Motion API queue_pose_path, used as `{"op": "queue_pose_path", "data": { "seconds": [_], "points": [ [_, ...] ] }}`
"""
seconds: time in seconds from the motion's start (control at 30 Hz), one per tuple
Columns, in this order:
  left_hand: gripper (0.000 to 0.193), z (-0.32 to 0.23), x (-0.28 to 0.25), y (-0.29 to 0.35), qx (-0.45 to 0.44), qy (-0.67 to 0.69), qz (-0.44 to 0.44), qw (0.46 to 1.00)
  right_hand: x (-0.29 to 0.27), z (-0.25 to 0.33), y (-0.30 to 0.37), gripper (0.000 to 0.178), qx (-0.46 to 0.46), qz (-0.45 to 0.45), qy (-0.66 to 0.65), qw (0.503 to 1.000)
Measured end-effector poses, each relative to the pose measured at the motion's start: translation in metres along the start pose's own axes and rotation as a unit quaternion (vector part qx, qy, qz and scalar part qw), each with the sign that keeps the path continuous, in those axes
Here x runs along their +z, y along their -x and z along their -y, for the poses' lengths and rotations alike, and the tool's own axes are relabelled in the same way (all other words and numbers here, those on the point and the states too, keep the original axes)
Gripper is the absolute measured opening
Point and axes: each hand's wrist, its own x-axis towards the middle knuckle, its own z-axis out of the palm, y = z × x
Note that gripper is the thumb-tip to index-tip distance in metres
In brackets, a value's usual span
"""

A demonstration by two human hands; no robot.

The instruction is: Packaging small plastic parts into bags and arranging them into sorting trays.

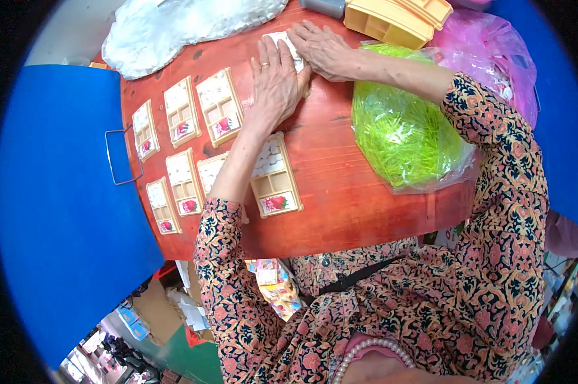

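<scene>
At the far middle of the red table, my left hand lies palm down with its fingers stretched over the near left part of a tray with white pieces. From the right, my right hand rests on the same tray, fingers extended and slightly bent. The hands nearly meet and cover most of that tray. Several beige compartment trays stand in rows to the left, holding white pieces and strawberry-picture cards. My left forearm partly hides one tray; a further tray sits just right of it.
A clear bag of lime-green shredded strips lies on the right of the red table. Behind it are stacked yellow trays and a pink plastic bag. A large bag of white pieces sits at the far left.
</scene>
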Motion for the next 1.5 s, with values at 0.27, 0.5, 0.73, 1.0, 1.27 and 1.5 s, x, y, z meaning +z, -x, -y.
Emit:
{"op": "queue_pose_path", "data": {
  "seconds": [0.27, 0.5, 0.73, 1.0, 1.27, 1.5],
  "points": [
    [0.075, -0.002, -0.014, 0.003, -0.041, 0.079, 0.023, 0.996, 0.005, -0.021, -0.024, 0.026, -0.021, -0.014, -0.178, 0.984],
    [0.076, 0.001, -0.027, 0.005, -0.033, 0.169, 0.038, 0.984, -0.017, -0.044, -0.032, 0.031, 0.076, -0.011, -0.193, 0.978],
    [0.074, 0.0, -0.015, 0.01, -0.035, 0.131, 0.032, 0.99, -0.016, -0.039, -0.034, 0.028, 0.054, 0.019, -0.233, 0.971],
    [0.075, -0.001, -0.008, 0.015, -0.007, 0.02, 0.044, 0.999, -0.023, -0.03, -0.038, 0.015, 0.062, 0.095, -0.157, 0.981],
    [0.081, -0.004, -0.003, 0.021, 0.023, 0.05, 0.035, 0.998, 0.017, -0.04, -0.015, 0.011, 0.008, -0.063, -0.083, 0.995],
    [0.09, 0.007, -0.008, 0.016, 0.039, 0.113, 0.028, 0.992, 0.031, -0.05, -0.035, 0.015, 0.007, -0.143, -0.045, 0.989]
  ]
}}
